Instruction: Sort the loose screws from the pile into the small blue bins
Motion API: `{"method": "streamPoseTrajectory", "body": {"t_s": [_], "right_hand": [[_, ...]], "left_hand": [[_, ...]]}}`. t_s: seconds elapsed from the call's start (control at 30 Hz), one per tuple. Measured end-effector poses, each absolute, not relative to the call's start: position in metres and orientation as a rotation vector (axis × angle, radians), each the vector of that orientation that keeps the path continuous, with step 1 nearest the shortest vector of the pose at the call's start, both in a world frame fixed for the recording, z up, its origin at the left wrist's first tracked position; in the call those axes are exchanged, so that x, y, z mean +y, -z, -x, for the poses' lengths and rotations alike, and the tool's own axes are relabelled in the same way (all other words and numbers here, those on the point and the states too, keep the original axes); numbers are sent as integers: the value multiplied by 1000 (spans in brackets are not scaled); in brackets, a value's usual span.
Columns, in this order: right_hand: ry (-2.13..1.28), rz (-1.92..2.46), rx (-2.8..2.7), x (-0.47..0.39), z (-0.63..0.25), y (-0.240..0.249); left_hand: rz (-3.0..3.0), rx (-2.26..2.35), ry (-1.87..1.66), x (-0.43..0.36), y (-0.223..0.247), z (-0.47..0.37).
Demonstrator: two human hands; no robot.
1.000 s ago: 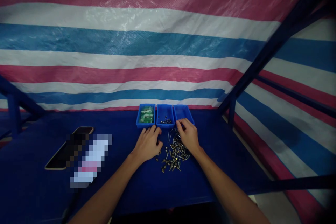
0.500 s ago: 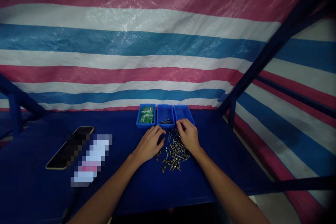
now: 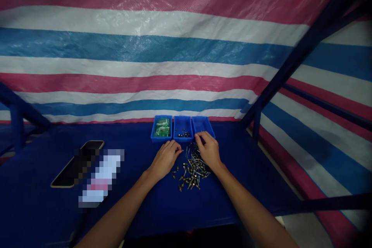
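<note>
Since half a second ago, I see the left hand (image 3: 164, 159) has drawn thumb and fingers together, pinching a small fastener (image 3: 182, 150) at their tips. Right of them, the fastener pile (image 3: 195, 167) spreads toward me from beside the right hand (image 3: 209, 149). Its fingertips curl at the right blue bin (image 3: 201, 123); I can't tell whether they clamp anything.

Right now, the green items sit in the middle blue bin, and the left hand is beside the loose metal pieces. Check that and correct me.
The bin is wrong: the head view shows the green items in the left blue bin. The left hand is indeed beside the loose metal pieces.
</note>
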State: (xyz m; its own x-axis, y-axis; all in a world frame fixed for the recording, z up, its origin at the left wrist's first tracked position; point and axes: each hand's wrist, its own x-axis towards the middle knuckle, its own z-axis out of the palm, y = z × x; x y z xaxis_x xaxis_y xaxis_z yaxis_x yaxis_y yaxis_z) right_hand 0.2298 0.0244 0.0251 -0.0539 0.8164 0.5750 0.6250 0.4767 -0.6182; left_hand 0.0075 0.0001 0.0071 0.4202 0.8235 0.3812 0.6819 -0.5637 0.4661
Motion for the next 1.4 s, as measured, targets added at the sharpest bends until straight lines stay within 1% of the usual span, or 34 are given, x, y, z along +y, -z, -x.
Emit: {"method": "streamPoseTrajectory", "body": {"t_s": [0.27,0.43,0.8,1.4], "right_hand": [[-250,1223,-1764,25,-230,-25],[-250,1223,-1768,25,-230,-25],[-251,1210,-1771,25,-230,-24],[-254,1215,-1776,25,-230,-24]], "left_hand": [[-2258,1214,-1041,-2,-12,-11],[-2190,1206,-1094,-4,-14,-12],[-2262,1152,-1292,0,-10,-12],[-2244,1365,-1071,-7,-18,-13]]}}
